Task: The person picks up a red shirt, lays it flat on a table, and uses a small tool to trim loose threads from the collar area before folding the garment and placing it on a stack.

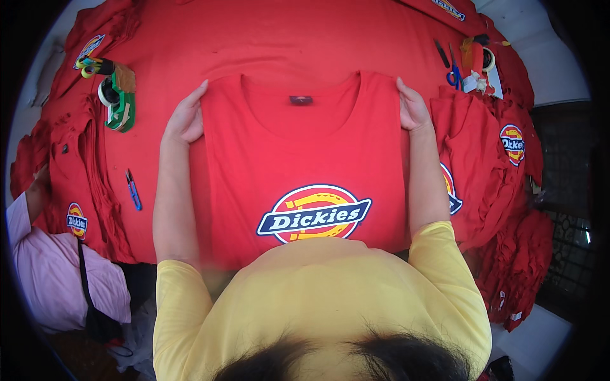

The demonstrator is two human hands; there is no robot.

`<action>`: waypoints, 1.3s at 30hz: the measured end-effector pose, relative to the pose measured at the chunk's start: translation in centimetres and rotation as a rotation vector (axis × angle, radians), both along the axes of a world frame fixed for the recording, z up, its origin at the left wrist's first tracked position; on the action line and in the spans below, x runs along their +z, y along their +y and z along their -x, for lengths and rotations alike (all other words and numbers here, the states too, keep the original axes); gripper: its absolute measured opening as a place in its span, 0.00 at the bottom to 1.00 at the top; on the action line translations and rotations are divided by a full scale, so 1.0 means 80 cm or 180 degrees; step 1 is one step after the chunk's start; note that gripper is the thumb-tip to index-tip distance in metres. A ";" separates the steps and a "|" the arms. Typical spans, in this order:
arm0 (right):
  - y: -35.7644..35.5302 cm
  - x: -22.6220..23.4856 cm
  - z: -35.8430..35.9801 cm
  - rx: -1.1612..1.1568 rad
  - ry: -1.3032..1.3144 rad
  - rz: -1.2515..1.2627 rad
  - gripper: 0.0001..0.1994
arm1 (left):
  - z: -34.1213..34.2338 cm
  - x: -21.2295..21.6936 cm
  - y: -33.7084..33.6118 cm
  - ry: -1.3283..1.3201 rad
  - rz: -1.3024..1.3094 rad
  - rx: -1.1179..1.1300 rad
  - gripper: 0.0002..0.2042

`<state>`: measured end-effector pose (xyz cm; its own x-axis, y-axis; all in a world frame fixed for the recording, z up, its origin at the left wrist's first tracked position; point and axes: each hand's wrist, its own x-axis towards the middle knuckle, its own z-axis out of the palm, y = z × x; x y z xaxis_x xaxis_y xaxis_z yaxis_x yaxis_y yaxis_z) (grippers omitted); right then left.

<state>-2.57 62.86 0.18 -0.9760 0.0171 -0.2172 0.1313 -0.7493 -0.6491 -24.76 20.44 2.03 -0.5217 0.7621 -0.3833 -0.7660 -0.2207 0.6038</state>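
Note:
A red tank top [305,152] lies spread out in front of me, its wide neckline at the far end. A dark label [300,100] sits inside the back of the neck, and a blue, yellow and white printed badge [315,214] is on the chest. My left hand [189,117] grips the left shoulder edge, with some fingers hidden behind the cloth. At the opposite shoulder, my right hand [413,108] holds the edge in the same way. The garment's lower end is hidden by my yellow shirt.
Red cloth covers the table [171,38]. To the left are a green tape dispenser [119,101], blue thread snips [133,190] and a person in a pink top [70,279]. At right lie blue scissors [454,73] and piled red garments [473,165].

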 end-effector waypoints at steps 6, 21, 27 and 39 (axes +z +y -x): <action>-0.053 0.067 -0.013 -0.0613 -0.0713 -0.2299 0.25 | -0.048 0.061 0.020 0.0290 0.0734 0.0453 0.20; -0.329 0.028 -0.152 -0.0411 0.1884 -0.4142 0.44 | -0.343 -0.004 0.040 0.3557 -0.0337 -0.0361 0.44; -0.331 0.033 -0.151 -0.0441 0.1918 -0.4156 0.44 | -0.344 -0.005 0.036 0.3781 -0.0329 -0.0382 0.44; -0.127 0.122 -0.180 -0.0178 -0.1250 -0.5723 0.22 | -0.192 0.058 -0.082 0.2591 0.2731 -0.0612 0.30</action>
<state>11.83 52.66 9.93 -0.8698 0.4851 -0.0900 0.4572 0.7240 -0.5166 -9.43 13.92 6.71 -0.7525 0.5116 -0.4148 -0.0671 0.5671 0.8209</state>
